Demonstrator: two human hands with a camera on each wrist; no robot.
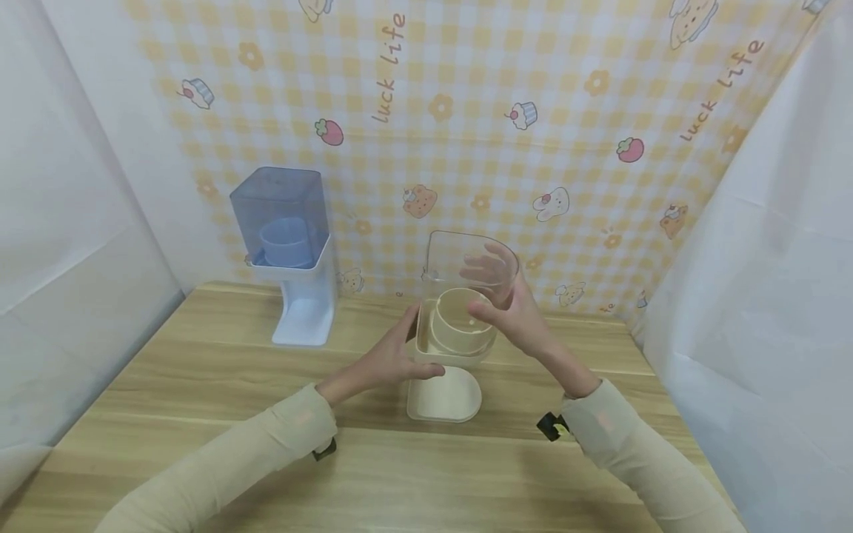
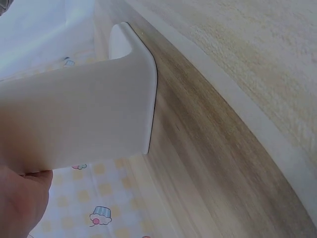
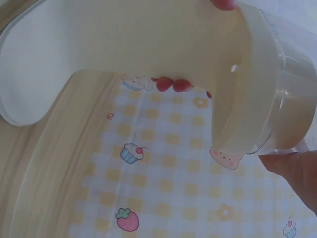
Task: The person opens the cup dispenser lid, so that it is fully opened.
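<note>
Gripping the cream stand [image 2: 89,114], upright on the counter [image 1: 426,474], is the left hand [image 1: 392,357]; the right hand [image 1: 518,314] holds the clear cover [image 1: 449,257] at its top. Uneven sideways pressure might tip both.

The place looks like a curtained-off booth; what room lies beyond cannot be told. White sheets [image 1: 73,222] flank a wood-grain table [image 1: 426,477], with a checked cartoon-print cloth [image 1: 373,174] hanging behind
</note>
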